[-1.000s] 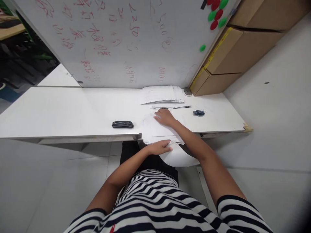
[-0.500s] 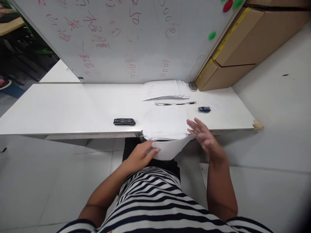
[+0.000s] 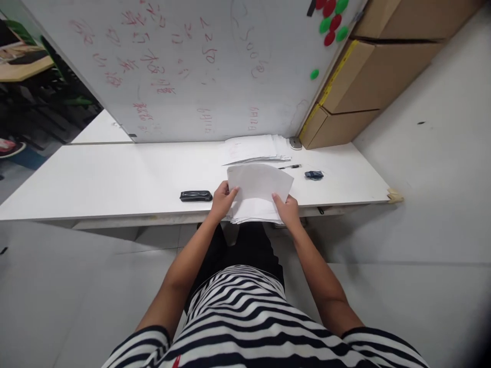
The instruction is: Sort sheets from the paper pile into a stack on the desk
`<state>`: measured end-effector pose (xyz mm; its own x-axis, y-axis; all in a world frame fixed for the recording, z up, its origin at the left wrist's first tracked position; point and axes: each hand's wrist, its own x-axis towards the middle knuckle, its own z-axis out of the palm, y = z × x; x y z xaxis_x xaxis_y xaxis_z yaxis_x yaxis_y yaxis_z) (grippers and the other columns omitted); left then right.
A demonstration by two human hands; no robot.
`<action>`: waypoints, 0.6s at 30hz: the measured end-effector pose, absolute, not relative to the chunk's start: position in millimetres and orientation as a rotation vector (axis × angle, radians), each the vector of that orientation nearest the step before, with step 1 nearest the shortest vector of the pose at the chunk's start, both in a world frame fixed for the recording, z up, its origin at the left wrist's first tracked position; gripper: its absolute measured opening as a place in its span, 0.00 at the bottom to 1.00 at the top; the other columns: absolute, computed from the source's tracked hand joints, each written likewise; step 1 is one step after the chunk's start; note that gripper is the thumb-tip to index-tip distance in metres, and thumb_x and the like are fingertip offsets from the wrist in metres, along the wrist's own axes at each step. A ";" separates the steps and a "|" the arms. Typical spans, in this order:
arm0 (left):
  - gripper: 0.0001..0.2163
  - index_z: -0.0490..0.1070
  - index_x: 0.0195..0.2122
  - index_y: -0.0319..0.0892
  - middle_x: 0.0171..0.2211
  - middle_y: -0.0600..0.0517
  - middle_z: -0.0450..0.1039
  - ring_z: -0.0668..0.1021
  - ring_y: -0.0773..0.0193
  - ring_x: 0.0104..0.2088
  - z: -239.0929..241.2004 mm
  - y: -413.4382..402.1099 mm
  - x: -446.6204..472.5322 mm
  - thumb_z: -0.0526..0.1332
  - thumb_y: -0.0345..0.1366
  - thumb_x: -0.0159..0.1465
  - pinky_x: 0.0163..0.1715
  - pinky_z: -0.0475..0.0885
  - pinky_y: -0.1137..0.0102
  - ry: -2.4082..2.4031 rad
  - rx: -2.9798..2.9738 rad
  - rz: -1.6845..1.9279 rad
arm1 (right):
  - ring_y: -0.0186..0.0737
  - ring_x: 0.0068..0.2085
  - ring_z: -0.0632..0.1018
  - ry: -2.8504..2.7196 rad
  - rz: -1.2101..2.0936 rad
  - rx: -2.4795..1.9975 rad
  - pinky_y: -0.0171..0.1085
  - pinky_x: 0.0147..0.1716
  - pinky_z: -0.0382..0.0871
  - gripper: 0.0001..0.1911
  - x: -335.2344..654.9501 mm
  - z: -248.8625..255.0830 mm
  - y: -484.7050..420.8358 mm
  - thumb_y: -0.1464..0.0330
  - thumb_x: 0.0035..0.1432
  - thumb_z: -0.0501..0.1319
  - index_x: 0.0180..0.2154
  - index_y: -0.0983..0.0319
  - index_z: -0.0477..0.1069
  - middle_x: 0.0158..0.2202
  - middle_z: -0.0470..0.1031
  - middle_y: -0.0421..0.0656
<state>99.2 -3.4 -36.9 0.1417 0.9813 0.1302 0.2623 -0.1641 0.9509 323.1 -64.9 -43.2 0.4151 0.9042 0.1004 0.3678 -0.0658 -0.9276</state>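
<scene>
A sheaf of white paper sheets [image 3: 258, 185] is lifted and tilted above a flat paper stack [image 3: 253, 214] at the near edge of the white table [image 3: 115, 179]. My left hand [image 3: 222, 200] grips the sheaf's left edge, fingers closed on it. On the right side, my right hand [image 3: 287, 208] pinches its lower right edge. A second paper pile [image 3: 253, 148] lies further back, by the whiteboard.
A black stapler [image 3: 196, 196] lies left of my hands. A pen [image 3: 290, 166] and a small dark object [image 3: 313, 175] lie to the right. A whiteboard [image 3: 192, 66] with red writing and magnets stands behind the table. Cardboard boxes [image 3: 364, 82] are at the back right.
My right hand left the top of the stack, swung out to the right, then came back. Both hands now hold the sheets raised above the stack instead of drooping over the table edge.
</scene>
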 end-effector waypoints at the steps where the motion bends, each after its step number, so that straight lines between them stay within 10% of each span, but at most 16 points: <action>1: 0.13 0.68 0.43 0.43 0.41 0.50 0.75 0.76 0.64 0.41 -42.5 -5.1 97.7 0.58 0.45 0.63 0.41 0.71 0.68 1.235 1.573 1.090 | 0.51 0.44 0.78 -1.154 0.611 -1.644 0.46 0.45 0.71 0.22 321.4 -46.2 -65.7 0.53 0.55 0.60 0.40 0.65 0.76 0.39 0.80 0.51; 10: 0.16 0.65 0.51 0.44 0.47 0.47 0.73 0.75 0.61 0.46 -32.5 -25.8 64.8 0.55 0.45 0.65 0.45 0.70 0.65 1.284 1.819 1.162 | 0.52 0.45 0.78 -1.304 0.466 -1.726 0.47 0.46 0.70 0.21 322.3 -45.4 -87.0 0.53 0.58 0.56 0.41 0.62 0.75 0.39 0.80 0.50; 18: 0.17 0.70 0.49 0.48 0.48 0.46 0.72 0.67 0.46 0.53 -41.6 7.5 -27.3 0.62 0.43 0.59 0.50 0.62 0.57 1.721 2.247 0.460 | 0.35 0.17 0.69 -0.944 1.109 -1.531 0.37 0.20 0.66 0.19 301.0 -53.5 -110.7 0.52 0.51 0.64 0.34 0.62 0.72 0.20 0.72 0.38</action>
